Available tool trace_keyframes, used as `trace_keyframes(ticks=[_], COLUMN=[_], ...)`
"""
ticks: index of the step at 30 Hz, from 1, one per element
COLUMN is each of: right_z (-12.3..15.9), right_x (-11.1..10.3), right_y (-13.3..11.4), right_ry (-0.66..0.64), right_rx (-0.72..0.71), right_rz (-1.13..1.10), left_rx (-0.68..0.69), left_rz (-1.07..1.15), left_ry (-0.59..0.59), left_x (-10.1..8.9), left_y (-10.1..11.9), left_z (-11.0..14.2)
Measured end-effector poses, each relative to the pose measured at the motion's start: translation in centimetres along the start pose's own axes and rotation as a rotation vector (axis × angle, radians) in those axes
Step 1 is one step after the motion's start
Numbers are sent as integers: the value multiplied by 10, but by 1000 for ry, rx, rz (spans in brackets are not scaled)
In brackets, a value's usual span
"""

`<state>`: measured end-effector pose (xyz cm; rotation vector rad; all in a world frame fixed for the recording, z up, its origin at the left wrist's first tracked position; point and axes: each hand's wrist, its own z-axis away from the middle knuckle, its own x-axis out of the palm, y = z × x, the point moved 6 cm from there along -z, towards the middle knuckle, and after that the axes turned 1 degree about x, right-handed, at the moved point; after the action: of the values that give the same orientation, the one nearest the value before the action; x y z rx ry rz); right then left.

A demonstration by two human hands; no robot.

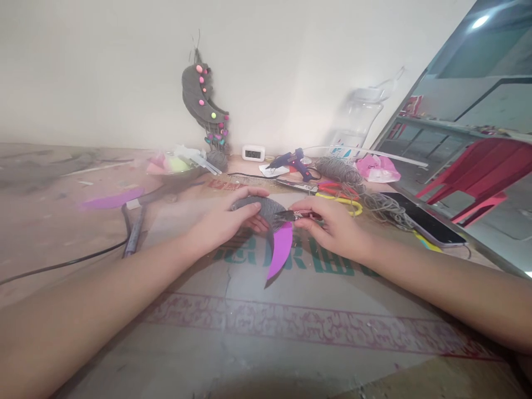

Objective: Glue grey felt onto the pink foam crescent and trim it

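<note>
My left hand [228,219] grips a crescent cut-out, its thumb on top and fingers beneath. Grey yarn [270,209] wraps the upper part of the crescent, and its lower horn is bare purple [281,250], pointing down towards me. My right hand [328,221] is closed around small thread snips [300,215] with dark tips; their exact shape is partly hidden by the fingers. The tips touch or lie just over the right edge of the yarn wrapping.
Behind my hands are scissors [338,194], a purple glue gun [293,163], a loose grey yarn skein [382,208] and a white clock [253,153]. A phone [428,219] lies right. A decorated moon [197,94] hangs on the wall. Left are a purple piece [112,198] and a cable [75,256].
</note>
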<state>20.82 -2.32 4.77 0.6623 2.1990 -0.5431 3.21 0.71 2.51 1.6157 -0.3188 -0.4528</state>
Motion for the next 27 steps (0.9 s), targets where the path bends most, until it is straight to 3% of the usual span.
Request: trace_keyframes(ticks=[21, 24, 27], right_z=[-1, -2, -1], right_x=[7, 7, 5], right_y=[-7, -5, 2], right_ry=[-126, -121, -81], right_rx=[-132, -92, 53], right_rz=[84, 55, -60], left_rx=[-34, -20, 9], left_rz=[-119, -79, -35], left_ry=[-4, -9, -5], left_x=[3, 1, -3], left_y=[1, 1, 0], left_z=[4, 3, -1])
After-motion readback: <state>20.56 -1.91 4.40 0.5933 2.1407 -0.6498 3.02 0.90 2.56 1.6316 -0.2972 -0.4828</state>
